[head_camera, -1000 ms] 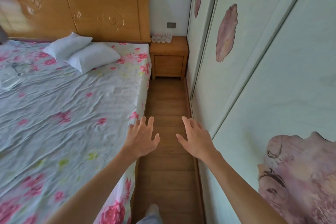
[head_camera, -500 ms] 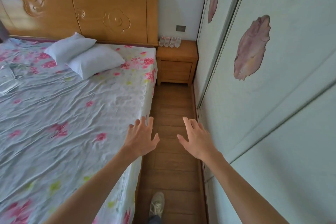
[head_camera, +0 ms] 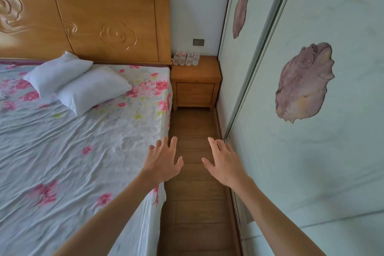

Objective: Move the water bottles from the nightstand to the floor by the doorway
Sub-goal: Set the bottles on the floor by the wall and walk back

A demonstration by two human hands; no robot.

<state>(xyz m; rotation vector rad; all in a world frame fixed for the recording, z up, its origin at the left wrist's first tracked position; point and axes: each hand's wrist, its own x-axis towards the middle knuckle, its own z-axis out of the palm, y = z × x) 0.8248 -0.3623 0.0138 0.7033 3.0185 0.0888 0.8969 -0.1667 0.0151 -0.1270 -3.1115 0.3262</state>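
Nightstand (head_camera: 195, 72) and headboard (head_camera: 108, 23) look like smooth, satiny orange wood; clear plastic water bottles (head_camera: 186, 59) along the nightstand's back edge, wrinkly matt cotton-ish bedsheet (head_camera: 72, 151), plank wood floor (head_camera: 193, 203).

A home bedroom: floral-sheeted bed (head_camera: 79, 151), carved headboard (head_camera: 104, 25), wooden nightstand (head_camera: 195, 83).

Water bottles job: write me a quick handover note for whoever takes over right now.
Left hand: open, fingers spread, holding nothing, above the bed edge.
Right hand: open, empty, above the floor beside the wardrobe.
Water bottles: upright in a row at the back of the nightstand, far ahead of both hands.
Done: no bottle moved yet.
Left: reach the nightstand, take the bottles, set them on the floor by the doorway, not in view.
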